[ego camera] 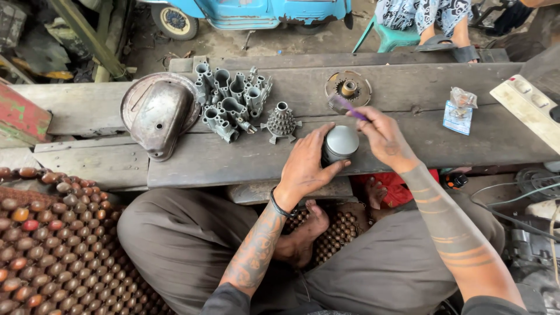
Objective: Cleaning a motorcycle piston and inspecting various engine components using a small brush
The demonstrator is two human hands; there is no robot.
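- Fingers of left hand (306, 166) clamped around grey piston (341, 143), upright on wooden bench (192, 160).
- Right hand (382, 137) pinching purple brush (349, 107) just above piston crown.
- Crown looking clean already; sides hidden, cannot tell.
- Beyond piston: spiked metal part (282, 122), untouched.

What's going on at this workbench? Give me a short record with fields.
Setting: wooden plank bench, outdoors
Left hand: grips a grey metal piston standing on the bench
Right hand: holds a purple-handled brush above the piston
Nearby parts: cluster of grey metal castings, small finned cone part, domed metal cover, round gear plate, small plastic packet
Seat: wooden bead mat
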